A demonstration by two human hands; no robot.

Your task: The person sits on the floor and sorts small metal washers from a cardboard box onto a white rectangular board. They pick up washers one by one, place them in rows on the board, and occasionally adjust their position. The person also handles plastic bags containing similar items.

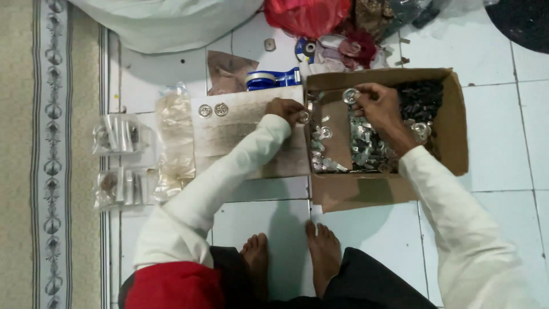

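My right hand (382, 109) is inside a brown cardboard box (454, 137) that holds many small silver metal parts (366, 150) and dark parts (422, 98). It pinches a round silver metal piece (350, 95) at the fingertips. My left hand (286, 110) rests at the box's left edge and holds a small round silver piece (303, 118). It lies over a flat piece of cardboard (229, 130) on which two round silver pieces (213, 110) sit side by side. Both arms wear white sleeves.
Clear plastic bags (176, 137) and small packets (117, 136) lie on the white tiled floor at left, beside a patterned rug (51, 154). A blue tape dispenser (273, 78), a red bag (306, 16) and a white sack (166, 23) are behind. My bare feet (291, 257) rest below the box.
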